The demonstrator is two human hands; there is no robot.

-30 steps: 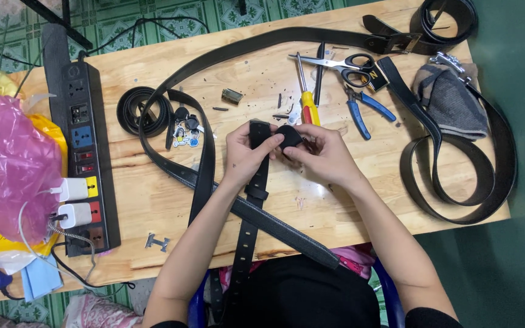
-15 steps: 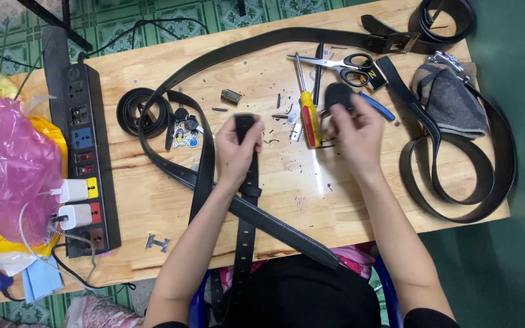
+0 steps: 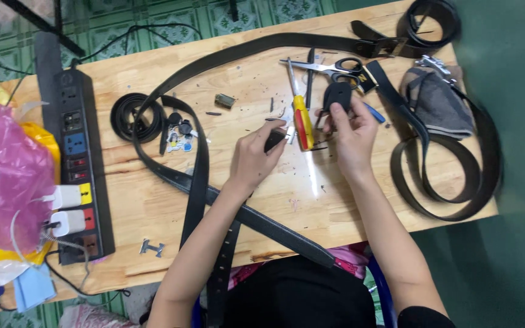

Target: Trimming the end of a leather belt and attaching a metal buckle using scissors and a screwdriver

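Note:
My left hand (image 3: 257,153) grips the end of a black leather belt (image 3: 225,261) that runs down off the near table edge. Its fingertips reach toward small metal bits beside a screwdriver (image 3: 300,115) with a red and yellow handle. My right hand (image 3: 349,130) holds a small black leather piece (image 3: 338,95) up above the table, just below the black-handled scissors (image 3: 332,67). The two hands are apart.
A second long black belt (image 3: 262,45) loops across the wooden table (image 3: 153,212). A coiled belt (image 3: 130,116), a black power strip (image 3: 79,164) with plugs, a metal buckle (image 3: 151,247), grey cloth (image 3: 437,102), another belt loop (image 3: 442,182) and pink plastic bags (image 3: 1,176) lie around.
My hands were together at the belt end. The right hand has carried the black leather piece up and right toward the scissors, and the left has shifted right toward the screwdriver.

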